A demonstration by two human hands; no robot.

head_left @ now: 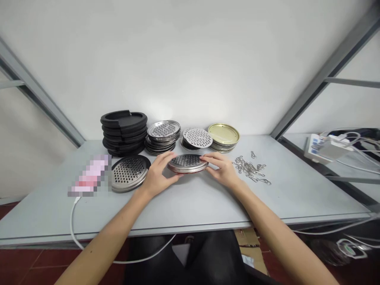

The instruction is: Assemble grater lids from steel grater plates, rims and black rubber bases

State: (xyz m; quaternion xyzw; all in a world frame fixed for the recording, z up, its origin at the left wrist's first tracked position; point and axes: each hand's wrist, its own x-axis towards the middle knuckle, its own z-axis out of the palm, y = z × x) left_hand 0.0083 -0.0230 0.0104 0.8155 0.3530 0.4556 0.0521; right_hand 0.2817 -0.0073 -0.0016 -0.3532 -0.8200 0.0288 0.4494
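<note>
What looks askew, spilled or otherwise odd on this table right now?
Mainly the metal clips, strewn at right in a loose tangle rather than neatly grouped, one lying apart. The pale perforated plate at back centre also looks off-centre on what lies beneath. No damage shows on the held metal disc.

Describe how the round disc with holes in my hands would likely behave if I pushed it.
The disc looks fairly stiff, showing no sag between the left hand and right hand at its edges. Its shiny metal rim may be slippery. Laid flat on the table, it would probably slide; stood on edge, its round outline could let it roll.
</note>
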